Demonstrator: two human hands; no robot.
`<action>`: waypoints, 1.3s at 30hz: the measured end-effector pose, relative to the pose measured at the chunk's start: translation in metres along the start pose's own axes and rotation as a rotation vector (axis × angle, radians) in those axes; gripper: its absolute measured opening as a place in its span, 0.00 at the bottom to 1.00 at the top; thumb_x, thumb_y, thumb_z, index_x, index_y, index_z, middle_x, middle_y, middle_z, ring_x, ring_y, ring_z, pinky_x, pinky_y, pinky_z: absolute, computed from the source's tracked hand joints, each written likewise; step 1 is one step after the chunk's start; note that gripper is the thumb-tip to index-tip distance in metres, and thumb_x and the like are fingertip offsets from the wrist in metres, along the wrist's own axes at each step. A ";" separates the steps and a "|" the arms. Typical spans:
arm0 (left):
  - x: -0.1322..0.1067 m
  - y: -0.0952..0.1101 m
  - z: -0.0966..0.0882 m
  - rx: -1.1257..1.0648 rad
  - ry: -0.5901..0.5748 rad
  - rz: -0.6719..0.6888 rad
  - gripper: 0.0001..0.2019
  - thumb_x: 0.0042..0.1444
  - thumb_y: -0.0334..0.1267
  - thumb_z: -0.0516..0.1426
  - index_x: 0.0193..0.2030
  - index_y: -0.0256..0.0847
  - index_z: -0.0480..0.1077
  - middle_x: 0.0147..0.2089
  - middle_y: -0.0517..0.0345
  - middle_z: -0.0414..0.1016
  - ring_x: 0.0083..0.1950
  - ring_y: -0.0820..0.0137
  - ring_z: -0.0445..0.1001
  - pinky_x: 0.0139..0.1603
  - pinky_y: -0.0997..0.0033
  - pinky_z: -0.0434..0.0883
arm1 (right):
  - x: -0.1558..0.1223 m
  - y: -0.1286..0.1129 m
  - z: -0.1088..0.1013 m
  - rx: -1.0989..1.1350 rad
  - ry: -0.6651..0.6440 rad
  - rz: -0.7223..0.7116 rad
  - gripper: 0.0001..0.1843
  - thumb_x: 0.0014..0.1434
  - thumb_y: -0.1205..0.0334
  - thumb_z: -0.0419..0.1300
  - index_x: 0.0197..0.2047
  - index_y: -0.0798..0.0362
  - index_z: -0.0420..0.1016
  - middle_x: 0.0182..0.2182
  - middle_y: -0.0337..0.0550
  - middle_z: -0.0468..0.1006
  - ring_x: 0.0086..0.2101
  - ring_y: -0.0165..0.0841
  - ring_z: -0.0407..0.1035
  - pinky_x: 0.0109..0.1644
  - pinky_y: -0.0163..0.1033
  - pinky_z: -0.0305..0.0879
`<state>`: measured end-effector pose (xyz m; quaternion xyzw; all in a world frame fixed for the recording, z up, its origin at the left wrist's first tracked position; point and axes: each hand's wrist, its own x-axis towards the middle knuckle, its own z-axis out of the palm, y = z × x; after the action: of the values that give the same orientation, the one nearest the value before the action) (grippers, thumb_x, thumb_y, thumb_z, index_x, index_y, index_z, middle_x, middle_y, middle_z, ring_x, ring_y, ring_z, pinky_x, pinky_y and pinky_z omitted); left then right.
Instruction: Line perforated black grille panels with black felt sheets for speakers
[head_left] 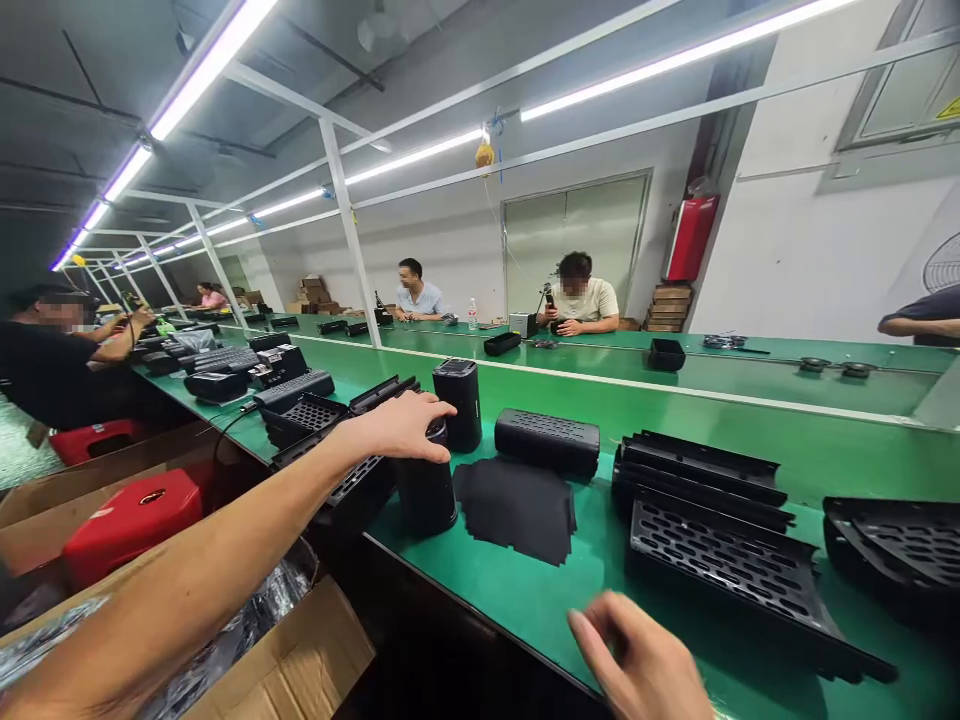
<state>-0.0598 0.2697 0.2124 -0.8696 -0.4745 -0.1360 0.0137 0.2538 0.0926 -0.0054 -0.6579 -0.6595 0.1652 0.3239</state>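
My left hand (401, 425) reaches out over the green bench (675, 410) and grips the top of an upright black speaker body (427, 495). A second upright black speaker body (459, 402) stands just behind it, and a finished one (547, 440) lies on its side to the right. A black fabric sheet (517, 508) lies flat in front of that one. My right hand (637, 665) hovers low at the bench's near edge, blurred, fingers loosely curled with nothing seen in them.
Stacks of black perforated grilles (712, 510) lie at the right, more grilles (322, 420) at the left. Open cardboard boxes (292, 660) and a red stool (131, 520) stand below on my left. Other people sit at the far bench (577, 295) and at the left (52, 350).
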 end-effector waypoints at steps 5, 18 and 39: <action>-0.044 0.056 0.027 -0.054 0.232 0.123 0.14 0.67 0.42 0.55 0.55 0.49 0.77 0.57 0.51 0.81 0.61 0.54 0.76 0.66 0.51 0.72 | 0.097 -0.027 0.045 -0.138 -0.016 0.118 0.09 0.70 0.53 0.58 0.43 0.49 0.70 0.38 0.43 0.78 0.37 0.40 0.74 0.41 0.45 0.67; -0.093 0.079 0.238 -0.230 0.224 0.049 0.19 0.63 0.38 0.63 0.61 0.44 0.75 0.63 0.48 0.78 0.66 0.53 0.75 0.73 0.41 0.71 | 0.091 -0.017 0.034 -0.268 -0.060 0.163 0.15 0.75 0.49 0.57 0.46 0.52 0.76 0.38 0.41 0.78 0.38 0.36 0.74 0.45 0.45 0.72; -0.087 0.134 0.243 -0.476 0.248 0.074 0.22 0.62 0.52 0.62 0.64 0.73 0.72 0.58 0.56 0.81 0.61 0.47 0.76 0.63 0.37 0.78 | -0.042 0.052 -0.018 -0.050 0.015 0.377 0.16 0.60 0.40 0.49 0.33 0.43 0.62 0.22 0.31 0.67 0.25 0.35 0.63 0.32 0.41 0.60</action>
<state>0.0608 0.1620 -0.0286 -0.8417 -0.3919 -0.3485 -0.1281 0.3015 0.0517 -0.0347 -0.7788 -0.5262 0.2016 0.2756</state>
